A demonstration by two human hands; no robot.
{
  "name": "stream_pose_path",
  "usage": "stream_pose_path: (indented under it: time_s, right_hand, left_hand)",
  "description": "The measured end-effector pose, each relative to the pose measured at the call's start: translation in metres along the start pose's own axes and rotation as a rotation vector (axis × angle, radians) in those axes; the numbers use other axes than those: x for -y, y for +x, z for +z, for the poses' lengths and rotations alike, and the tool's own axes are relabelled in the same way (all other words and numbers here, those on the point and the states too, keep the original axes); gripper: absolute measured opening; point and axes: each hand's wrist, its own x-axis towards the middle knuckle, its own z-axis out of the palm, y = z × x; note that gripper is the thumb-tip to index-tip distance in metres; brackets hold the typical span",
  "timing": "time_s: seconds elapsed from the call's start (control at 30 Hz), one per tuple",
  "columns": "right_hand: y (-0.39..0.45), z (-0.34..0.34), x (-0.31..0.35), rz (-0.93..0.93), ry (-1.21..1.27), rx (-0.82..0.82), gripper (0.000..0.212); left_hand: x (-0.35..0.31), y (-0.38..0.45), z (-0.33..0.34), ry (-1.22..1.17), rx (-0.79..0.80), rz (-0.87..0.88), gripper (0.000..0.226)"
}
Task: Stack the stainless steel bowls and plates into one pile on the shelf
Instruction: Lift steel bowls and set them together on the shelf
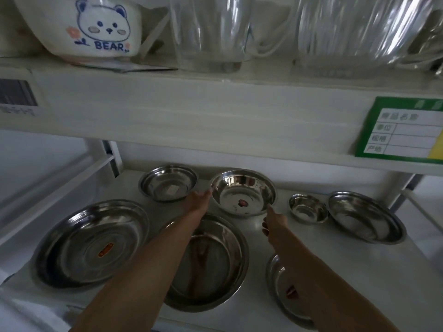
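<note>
Seven stainless steel pieces are lying apart on the lower shelf (359,255), none stacked. At the back, a deep bowl (243,191) with a small red sticker inside is sitting in the middle; a shallower bowl (167,182) with a pale sticker is standing to its left, and a small bowl (308,208) and a right-hand plate (366,216) are lying to its right. In front, a wide plate (92,243) bearing an orange sticker is sitting on the left, a large middle plate (215,262) is partly covered by the left forearm, and a front-right plate (279,283) is showing under the right forearm.

Both arms are reaching forward. The left hand (199,201) is touching the deep bowl's left rim with fingers extended; the right hand (274,220) is touching its front-right rim with one finger outstretched, the other fingers seeming loosely curled. Neither is gripping anything.

Overhead, the upper shelf (215,111) is carrying a bear-printed bowl (91,29), clear glassware (211,32) and a green label (402,130).
</note>
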Motion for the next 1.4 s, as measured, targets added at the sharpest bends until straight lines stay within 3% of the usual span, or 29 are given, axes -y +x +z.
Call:
stream_pose_path:
  time_s: [0.2, 0.43, 0.93, 1.23, 1.4]
  right_hand:
    - [0.023, 0.004, 0.002, -0.022, -0.074, 0.001, 0.042]
    - [0.046, 0.009, 0.009, -0.068, -0.134, -0.016, 0.049]
    - [0.072, 0.015, 0.0, -0.19, -0.363, -0.091, 0.057]
    - [0.094, 0.021, -0.002, -0.24, -0.392, -0.147, 0.051]
    - [0.043, 0.027, 0.025, -0.318, -0.385, -0.179, 0.048]
  left_hand:
    - [-0.005, 0.016, 0.018, 0.092, -0.008, -0.034, 0.069]
    - [-0.001, 0.05, 0.03, 0.094, 0.101, 0.004, 0.071]
    - [0.005, 0.068, 0.051, 0.246, 0.018, -0.02, 0.065]
    - [0.001, 0.071, 0.044, 0.162, 0.01, 0.032, 0.066]
    - [-0.01, 0.061, 0.022, 0.055, -0.03, 0.074, 0.056]
